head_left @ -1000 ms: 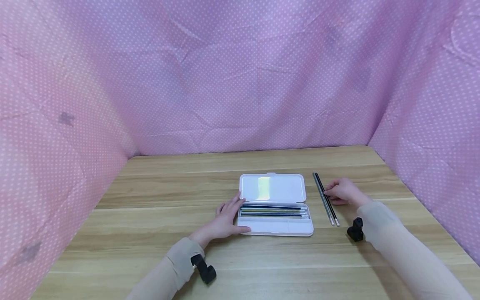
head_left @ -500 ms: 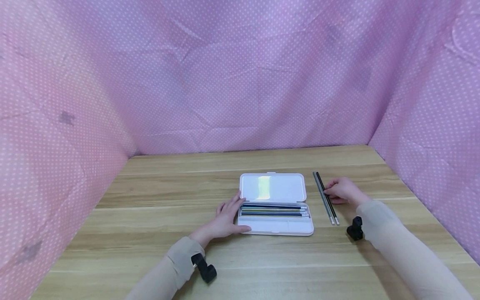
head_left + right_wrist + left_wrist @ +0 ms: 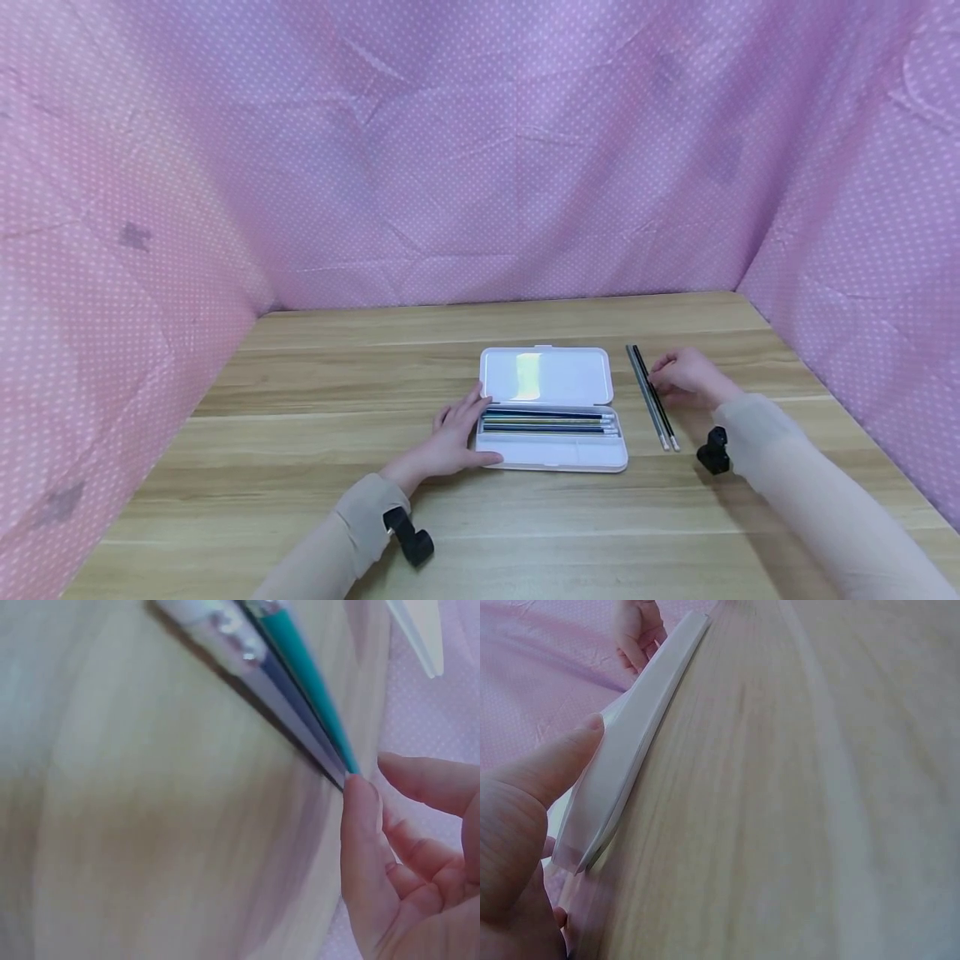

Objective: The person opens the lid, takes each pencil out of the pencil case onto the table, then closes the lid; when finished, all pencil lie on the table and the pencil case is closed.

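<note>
A white pencil case lies open on the table, its lid folded back and several pencils in its rear compartment. My left hand rests spread at its left end; in the left wrist view the straight thumb touches the front wall. To the right of the case, two pencils lie side by side, eraser ends toward me. Beside their middle is my right hand. In the right wrist view its thumb is at a teal pencil, with a gap between thumb and forefinger.
A wood-grain table carries everything. Pink dotted cloth hangs behind and along both sides. Black wrist cameras, a left one and a right one, hang from the sleeves close to the tabletop.
My right hand has shifted slightly away from me, and its fingers have risen a little at the pencils. The left hand, case and pencils stay in place.
</note>
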Demonstrator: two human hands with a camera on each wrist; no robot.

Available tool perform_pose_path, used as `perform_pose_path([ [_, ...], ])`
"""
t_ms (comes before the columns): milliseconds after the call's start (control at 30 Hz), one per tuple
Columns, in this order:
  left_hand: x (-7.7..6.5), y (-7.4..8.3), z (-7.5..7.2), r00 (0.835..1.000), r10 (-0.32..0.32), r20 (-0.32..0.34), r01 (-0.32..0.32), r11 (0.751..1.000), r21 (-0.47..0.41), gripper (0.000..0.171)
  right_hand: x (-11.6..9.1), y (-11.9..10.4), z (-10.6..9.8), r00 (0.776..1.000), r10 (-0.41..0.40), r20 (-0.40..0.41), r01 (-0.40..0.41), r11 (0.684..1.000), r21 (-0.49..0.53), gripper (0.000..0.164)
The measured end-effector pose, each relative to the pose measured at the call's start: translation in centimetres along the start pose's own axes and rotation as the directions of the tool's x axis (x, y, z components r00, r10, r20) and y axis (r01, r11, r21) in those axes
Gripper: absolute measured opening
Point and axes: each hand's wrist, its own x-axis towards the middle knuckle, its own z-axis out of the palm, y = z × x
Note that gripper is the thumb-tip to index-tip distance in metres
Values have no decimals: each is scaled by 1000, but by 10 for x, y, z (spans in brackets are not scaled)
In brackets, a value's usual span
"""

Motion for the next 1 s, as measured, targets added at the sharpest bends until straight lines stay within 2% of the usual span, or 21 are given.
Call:
perform_pose_path([
  [233, -1, 0, 1, 1000, -4, -3, 4, 1000, -6, 88, -6, -13, -4, 996, -86, -26, 82, 988, -129, 30],
  [300, -1, 0, 1, 1000, -5, -6, 5, 1000, -4, 88, -9, -20, -3, 993, -121, -17, 118, 984, -134, 33],
  [433, -1, 1, 2, 1000, -5, -9, 5, 1000, 1, 87, -17, -38, 3, 983, -181, 31, 183, 981, -60, 38],
  [533, -1, 1, 2, 1000, -7, -8, 7, 1000, 2, 88, -23, -52, 11, 974, -220, 55, 223, 974, -49, 40],
  [667, -1, 1, 2, 1000, -8, -4, 8, 1000, -1, 88, -30, -69, 25, 960, -264, 90, 272, 958, -91, 40],
  [833, 0, 0, 2, 1000, -6, -7, 6, 1000, 7, 88, -31, -84, 47, 923, -353, 151, 372, 921, -118, 37],
  [933, 1, 0, 2, 1000, -7, -3, 7, 1000, 13, 89, -31, -90, 61, 888, -418, 191, 449, 877, -171, 34],
  [1000, 1, -1, 1, 1000, -4, -3, 4, 1000, 10, 89, -32, -93, 70, 873, -439, 211, 481, 847, -226, 33],
])
